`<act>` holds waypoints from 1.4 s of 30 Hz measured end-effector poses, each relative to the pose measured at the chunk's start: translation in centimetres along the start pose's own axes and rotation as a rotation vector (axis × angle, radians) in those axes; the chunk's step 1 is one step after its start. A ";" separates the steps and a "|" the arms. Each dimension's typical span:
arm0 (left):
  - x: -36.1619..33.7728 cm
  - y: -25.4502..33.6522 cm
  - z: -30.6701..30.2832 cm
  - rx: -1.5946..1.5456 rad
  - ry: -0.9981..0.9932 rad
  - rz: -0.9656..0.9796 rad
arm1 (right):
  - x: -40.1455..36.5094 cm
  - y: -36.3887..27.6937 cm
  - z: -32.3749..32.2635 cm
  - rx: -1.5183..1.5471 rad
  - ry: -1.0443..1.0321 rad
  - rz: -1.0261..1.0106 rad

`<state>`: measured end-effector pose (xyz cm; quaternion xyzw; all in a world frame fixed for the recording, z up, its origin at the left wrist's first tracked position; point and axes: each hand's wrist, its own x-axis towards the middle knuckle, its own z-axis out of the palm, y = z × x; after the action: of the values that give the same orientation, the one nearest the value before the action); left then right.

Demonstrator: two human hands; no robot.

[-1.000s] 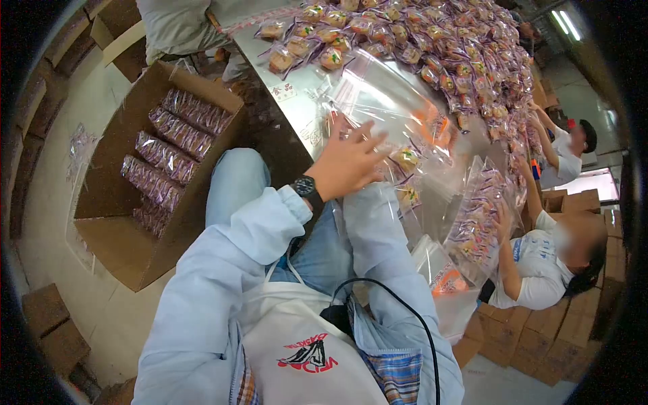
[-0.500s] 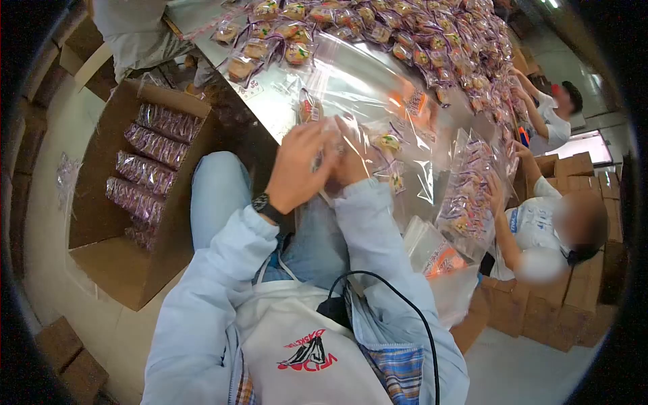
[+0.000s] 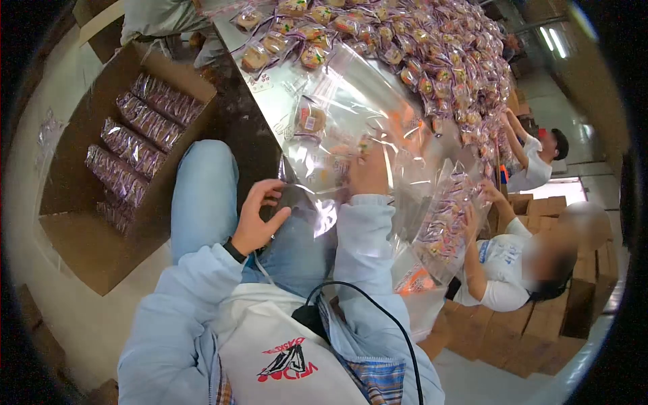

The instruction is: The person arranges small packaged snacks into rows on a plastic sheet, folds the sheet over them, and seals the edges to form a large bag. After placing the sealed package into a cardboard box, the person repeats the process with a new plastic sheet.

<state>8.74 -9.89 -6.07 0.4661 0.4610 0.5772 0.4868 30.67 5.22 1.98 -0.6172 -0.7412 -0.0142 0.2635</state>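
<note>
A large clear plastic bag spreads over the table edge and my lap, its loose edge beside my left hand. The thumb of that hand stands apart from its curled fingers, and nothing shows between them. My right hand is among the shiny film, its fingers largely hidden by glare and folds. A small wrapped cake with a green mark is right at its fingertips. To the left of it, another wrapped cake with a barcode label lies on the table.
Wrapped cakes heap across the table. An open carton with rows of packets stands at left. At right, a person handles a filled bag; another person works farther back. Cartons stand behind.
My hands were close together over the bag; the left has drawn away toward my lap and opened, while the right has shifted into the film. The view has turned slightly.
</note>
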 end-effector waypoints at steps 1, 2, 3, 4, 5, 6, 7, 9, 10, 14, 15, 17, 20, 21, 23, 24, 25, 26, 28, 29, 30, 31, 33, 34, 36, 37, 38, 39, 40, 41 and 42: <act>0.0 -0.6 -0.1 -0.065 -0.009 -0.079 | -0.7 -1.6 0.0 -0.007 -0.022 0.009; 0.3 -0.1 0.0 -0.146 0.017 -0.102 | -0.6 -1.2 0.8 0.016 0.006 -0.103; 1.0 1.0 0.3 -0.226 0.039 -0.119 | -0.3 -0.6 2.1 0.041 0.040 -0.213; 1.7 1.7 0.4 -0.305 0.060 -0.136 | -0.1 0.0 3.2 0.066 0.075 -0.324; 2.8 1.3 0.2 -0.248 0.063 -0.099 | -0.1 -0.8 3.3 0.246 0.017 -0.245; 4.1 1.4 0.1 -0.290 0.099 -0.105 | -0.4 -1.7 3.6 0.474 0.010 -0.105; 5.5 1.5 0.2 -0.333 0.136 -0.112 | -1.0 -2.7 4.0 0.698 -0.001 0.040; 8.3 1.1 0.0 -0.355 0.180 -0.142 | -1.6 -2.3 5.9 0.900 0.059 0.249; 9.9 0.4 -0.1 -0.333 0.186 -0.160 | -1.7 -2.6 5.8 0.884 0.040 0.330; 12.4 0.5 -0.4 -0.311 0.164 -0.170 | -1.0 -3.0 6.0 0.680 0.123 0.328; 13.0 0.1 -0.2 -0.280 0.134 -0.202 | -0.8 -3.3 5.3 0.477 0.208 0.153; 14.0 -0.6 0.5 -0.106 0.089 -0.164 | -0.4 -3.3 5.3 0.268 0.246 0.008; 15.0 -0.7 1.3 -0.019 0.050 -0.170 | 0.1 -4.1 6.3 0.397 0.170 0.062; 15.3 -0.6 1.4 -0.112 0.018 -0.189 | 0.0 -4.0 6.8 0.514 0.115 0.129; 15.5 -0.5 1.3 -0.197 -0.037 -0.180 | 0.0 -3.1 8.3 0.572 0.177 -0.033; 15.6 -0.6 1.2 -0.189 -0.061 -0.149 | 0.3 -3.3 8.6 0.603 0.209 -0.116; 15.6 -0.8 1.1 -0.182 -0.085 -0.123 | -0.3 -3.1 8.3 0.579 0.108 -0.070; 15.5 -0.7 1.1 -0.161 -0.088 -0.134 | -0.1 -3.1 8.3 0.583 0.048 -0.086; 15.4 -0.8 1.3 -0.122 -0.098 -0.158 | 0.5 -3.0 8.4 0.483 0.026 -0.144; 15.2 -0.5 1.4 -0.157 -0.101 -0.182 | 0.7 -3.1 8.3 0.380 0.068 -0.183; 15.3 -0.2 1.4 -0.191 -0.104 -0.206 | 0.7 -2.9 8.8 0.505 0.070 -0.104; 15.4 0.1 1.5 -0.224 -0.109 -0.229 | 0.5 -2.6 9.3 0.629 0.076 -0.024; 15.5 -0.4 1.3 -0.224 -0.145 -0.210 | 0.5 -1.3 11.1 0.795 0.096 0.073; 15.4 -0.8 1.1 -0.222 -0.163 -0.201 | 0.3 -0.6 12.0 0.835 0.110 0.089; 15.2 -0.5 1.0 -0.208 -0.163 -0.191 | 0.1 -2.8 9.7 0.479 0.212 -0.087; 15.1 -0.2 0.9 -0.202 -0.163 -0.184 | 0.2 -3.0 9.1 0.442 0.215 -0.129; 15.1 0.0 0.7 -0.168 -0.173 -0.203 | 0.3 -3.5 8.4 0.404 0.194 -0.143; 15.3 0.2 0.3 -0.134 -0.182 -0.219 | 0.4 -4.0 7.7 0.366 0.172 -0.158; 15.4 0.3 0.0 -0.101 -0.192 -0.235 | 0.4 -4.2 7.4 0.327 0.151 -0.174; 15.5 0.2 -0.2 -0.101 -0.201 -0.248 | 0.3 -4.1 7.8 0.372 0.179 -0.177; 15.6 0.3 -0.3 -0.114 -0.221 -0.220 | 0.3 -3.6 8.4 0.443 0.151 -0.102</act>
<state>6.93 5.56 -4.45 0.4451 0.4197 0.4909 0.6203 24.15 7.56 -3.97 -0.5030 -0.7347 0.0893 0.4463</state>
